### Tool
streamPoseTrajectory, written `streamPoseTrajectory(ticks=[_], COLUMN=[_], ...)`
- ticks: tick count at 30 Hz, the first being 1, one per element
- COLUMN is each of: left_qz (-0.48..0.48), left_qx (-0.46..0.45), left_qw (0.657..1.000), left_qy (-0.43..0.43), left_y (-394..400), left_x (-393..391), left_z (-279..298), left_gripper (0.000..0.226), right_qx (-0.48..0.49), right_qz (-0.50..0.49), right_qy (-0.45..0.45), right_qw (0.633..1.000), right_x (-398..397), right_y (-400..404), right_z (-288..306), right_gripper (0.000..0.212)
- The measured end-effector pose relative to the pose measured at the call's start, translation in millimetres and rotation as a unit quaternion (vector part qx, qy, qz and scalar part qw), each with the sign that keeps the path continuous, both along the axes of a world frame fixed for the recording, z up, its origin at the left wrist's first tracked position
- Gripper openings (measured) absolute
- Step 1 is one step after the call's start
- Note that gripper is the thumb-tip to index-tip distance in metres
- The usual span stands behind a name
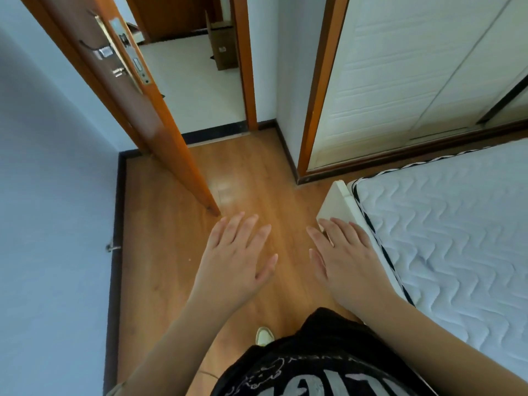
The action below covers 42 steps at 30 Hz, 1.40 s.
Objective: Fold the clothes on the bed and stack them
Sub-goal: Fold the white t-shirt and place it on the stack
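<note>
Left hand [238, 261] and right hand [347, 264] held out flat, palms down, fingers straight, holding nothing, above wooden floor [171, 252], quilted white mattress [457, 238] of the bed at right, its corner just beside right hand, open wooden door [137, 104] ahead left, sliding wardrobe doors [400, 81] beyond

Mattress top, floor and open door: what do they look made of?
Mattress: white quilted fabric, stitched in wavy lines, with striped black-and-white piping along the edge. Floor: wood-look planks, glossy enough to reflect light; could be laminate. Door: orange-brown varnished wood or veneer, with a metal handle.
</note>
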State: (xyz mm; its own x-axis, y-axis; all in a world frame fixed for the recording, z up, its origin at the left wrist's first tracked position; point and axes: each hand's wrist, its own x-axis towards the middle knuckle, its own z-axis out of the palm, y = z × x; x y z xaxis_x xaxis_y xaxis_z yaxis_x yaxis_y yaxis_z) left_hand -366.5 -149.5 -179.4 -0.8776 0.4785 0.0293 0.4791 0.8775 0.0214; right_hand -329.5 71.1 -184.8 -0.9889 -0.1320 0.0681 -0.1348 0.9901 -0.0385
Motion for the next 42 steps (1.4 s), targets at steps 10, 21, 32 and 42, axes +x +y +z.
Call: streamPoseTrajectory(ticks=[10, 21, 32, 42], left_qz=[-0.075, -0.1, -0.24, -0.438], left_qx=[-0.026, -0.012, -0.013, -0.025], left_qw=[0.997, 0.994, 0.971, 0.899], left_qy=[-0.023, -0.039, 0.012, -0.004], left_y=[65, 143, 201, 282], left_x=[-182, -352, -529, -614], left_z=[12, 36, 18, 13], left_gripper=[0.053, 0.061, 0.046, 0.049], right_qx=[-0.024, -0.045, -0.032, 0.011], right_qz=[-0.086, -0.127, -0.254, -0.444], right_qy=[-0.021, -0.031, -0.119, -0.04], right_qw=[0.996, 0.99, 0.959, 0.895], right_x=[-137, -300, -432, -469], right_y=[65, 129, 150, 172], right_z=[-15, -4, -12, -3], right_gripper=[0.044, 0.042, 0.052, 0.05])
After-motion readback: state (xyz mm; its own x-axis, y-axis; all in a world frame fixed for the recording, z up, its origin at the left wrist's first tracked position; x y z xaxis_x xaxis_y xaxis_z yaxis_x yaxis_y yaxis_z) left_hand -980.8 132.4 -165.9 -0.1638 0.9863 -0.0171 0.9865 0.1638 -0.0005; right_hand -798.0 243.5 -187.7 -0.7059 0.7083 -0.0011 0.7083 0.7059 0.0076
